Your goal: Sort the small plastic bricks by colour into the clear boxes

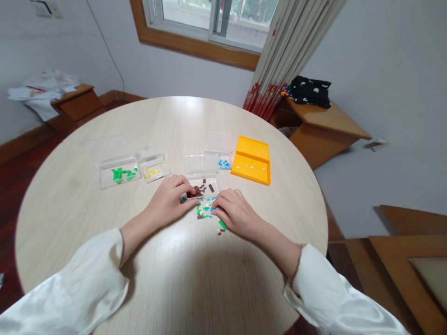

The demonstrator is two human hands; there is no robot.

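Note:
My left hand reaches over the near left corner of a clear plastic box of small brown building bricks. Its index finger is among the bricks; the thumb is apart from it, outside the box's near wall. My right hand is closed, fingertips together at the right side of a flat patch of tiny green, blue, white and brown pieces. Whatever those fingertips hold is too small to make out. A green piece and a few brown bits lie below the right fingers.
Clear boxes with green pieces and yellow pieces stand to the left. Behind the brown ones is a box of blue pieces. An opened orange case with white bits lies right on the round table.

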